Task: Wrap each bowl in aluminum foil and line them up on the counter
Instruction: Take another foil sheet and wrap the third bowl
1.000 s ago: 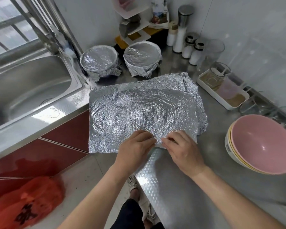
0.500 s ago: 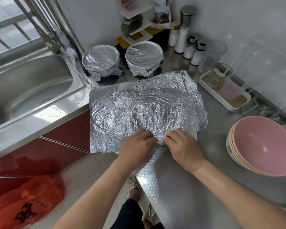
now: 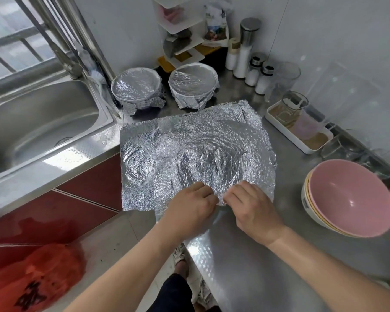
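A large crinkled sheet of aluminum foil (image 3: 189,149) lies flat on the steel counter (image 3: 245,255), its left part hanging past the counter's edge. My left hand (image 3: 189,208) and my right hand (image 3: 252,208) are side by side at the sheet's near edge, fingers curled and pinching the foil between them. Two foil-wrapped bowls (image 3: 137,88) (image 3: 193,84) stand next to each other at the back of the counter. A stack of unwrapped bowls (image 3: 347,197), pink one on top, sits at the right.
A steel sink (image 3: 38,122) with a tap lies to the left. Spice shakers (image 3: 254,73), glass jars and a white tray (image 3: 302,131) line the back right wall. A white corner rack stands behind the wrapped bowls. A red bag (image 3: 32,278) lies on the floor.
Both hands have stayed at the foil's near edge and drawn closer, bunching a small fold between the fingertips. The sheet itself has barely shifted.
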